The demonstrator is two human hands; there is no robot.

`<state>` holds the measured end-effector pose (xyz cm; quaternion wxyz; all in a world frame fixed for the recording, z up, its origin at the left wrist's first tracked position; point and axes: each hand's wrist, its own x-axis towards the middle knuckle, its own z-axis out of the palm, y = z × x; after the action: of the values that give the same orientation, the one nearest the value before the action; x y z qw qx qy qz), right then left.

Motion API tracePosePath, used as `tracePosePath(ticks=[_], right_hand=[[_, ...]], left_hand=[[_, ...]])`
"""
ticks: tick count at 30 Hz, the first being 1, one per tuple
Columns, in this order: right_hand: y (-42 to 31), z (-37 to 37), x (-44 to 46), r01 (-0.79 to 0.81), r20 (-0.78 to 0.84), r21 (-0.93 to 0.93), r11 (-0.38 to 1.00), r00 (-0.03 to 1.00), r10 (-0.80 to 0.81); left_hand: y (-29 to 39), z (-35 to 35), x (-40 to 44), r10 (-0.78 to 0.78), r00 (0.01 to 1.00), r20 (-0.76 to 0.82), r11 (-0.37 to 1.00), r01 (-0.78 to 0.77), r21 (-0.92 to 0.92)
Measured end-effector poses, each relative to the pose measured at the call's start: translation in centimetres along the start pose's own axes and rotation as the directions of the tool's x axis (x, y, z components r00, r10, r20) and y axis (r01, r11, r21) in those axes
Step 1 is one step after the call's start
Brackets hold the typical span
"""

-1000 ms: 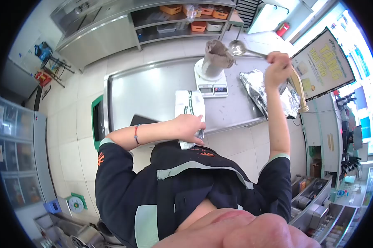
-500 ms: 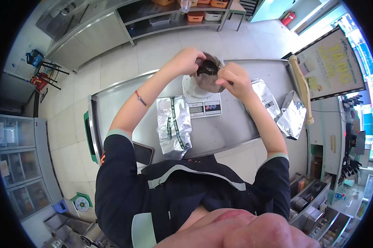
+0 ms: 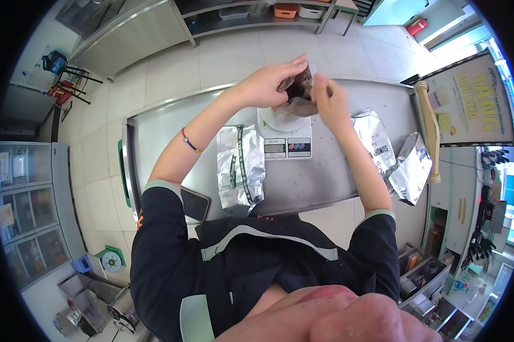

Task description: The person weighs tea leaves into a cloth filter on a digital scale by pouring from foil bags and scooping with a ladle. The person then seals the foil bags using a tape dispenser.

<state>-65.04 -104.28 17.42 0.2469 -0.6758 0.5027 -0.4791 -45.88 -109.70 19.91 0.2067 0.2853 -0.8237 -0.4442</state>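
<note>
A brown cloth bag [image 3: 300,106] stands with its mouth open over a white kitchen scale [image 3: 287,147] on the steel table. From the left, my left hand [image 3: 274,82] grips the bag's rim. My right hand [image 3: 329,100], slightly blurred, is closed at the rim's right side. Dark contents show inside the bag. A silver packet with green stripes [image 3: 241,166] lies left of the scale. Right of it are a printed silver packet [image 3: 374,139] and a crumpled silver packet [image 3: 411,169].
A phone [image 3: 195,204] lies at the near left edge of the steel table [image 3: 171,128]. A framed sign [image 3: 465,100] and a wooden bar [image 3: 429,134] stand at the right end. Steel shelves [image 3: 257,21] with orange and white bins are beyond the table.
My left hand has let go of the striped packet and moved up to the bag. My right hand has gone from the metal ladle to the bag's rim; the ladle no longer shows.
</note>
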Motion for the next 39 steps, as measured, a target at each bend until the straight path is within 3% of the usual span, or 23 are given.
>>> tracePosePath(ticks=[2,5,8,11,17,20,23,26,27,30,32,35,39], right_hand=[[-0.7,-0.8,1.0,-0.247,-0.068,0.060,0.967,0.965,0.251],[0.5,-1.2,1.3,-0.173,-0.274,0.022,0.985,0.946,0.172],[-0.7,-2.4,2.0,-0.221,-0.357,0.123,0.967,0.900,0.251],[-1.5,-3.2,2.6,-0.216,-0.382,0.149,0.965,0.887,0.258],[-2.3,-4.6,3.8,-0.194,-0.447,0.170,0.966,0.859,0.251],[-1.8,-5.4,3.9,-0.262,-0.449,0.109,0.959,0.848,0.282],[-2.9,-5.5,3.3,-0.200,-0.436,0.054,0.978,0.877,0.203],[-3.6,-5.1,2.9,-0.077,-0.450,0.039,0.996,0.889,0.087],[-3.9,-4.9,2.8,-0.068,-0.440,0.011,0.998,0.896,0.065],[-4.3,-4.7,2.7,-0.036,-0.428,-0.052,0.998,0.904,0.011],[-4.1,-4.6,2.6,-0.008,-0.437,-0.062,0.998,0.899,-0.020],[-3.4,-4.6,2.4,-0.002,-0.446,0.004,1.000,0.895,0.004],[-3.5,-4.2,2.0,-0.015,-0.441,0.038,0.999,0.897,0.031]], left_hand=[[0.2,0.4,-0.2,-0.007,0.999,-0.054,0.997,0.002,-0.080],[-0.3,0.5,-0.2,0.030,0.997,-0.072,0.999,-0.031,-0.017],[-1.7,0.8,0.0,0.114,0.985,-0.128,0.993,-0.110,0.039],[-0.5,0.5,0.0,0.035,0.993,-0.115,0.996,-0.026,0.081],[-1.3,1.0,0.4,0.077,0.981,-0.176,0.988,-0.051,0.145],[-0.5,0.6,0.3,-0.086,0.981,-0.175,0.995,0.077,-0.059],[-0.1,0.1,-0.1,-0.130,0.977,-0.167,0.990,0.118,-0.081],[1.5,0.6,-2.3,0.016,0.903,-0.430,0.909,0.167,0.383],[2.9,0.9,-3.9,0.077,0.906,-0.417,0.891,0.125,0.437],[5.6,3.5,-10.6,0.109,0.982,-0.154,0.851,-0.011,0.525],[6.5,5.9,-15.2,0.001,0.999,-0.042,0.883,0.019,0.469],[4.5,10.0,-19.9,-0.186,0.976,-0.109,0.843,0.216,0.493],[1.9,12.8,-22.7,-0.239,0.959,-0.151,0.773,0.282,0.568]])
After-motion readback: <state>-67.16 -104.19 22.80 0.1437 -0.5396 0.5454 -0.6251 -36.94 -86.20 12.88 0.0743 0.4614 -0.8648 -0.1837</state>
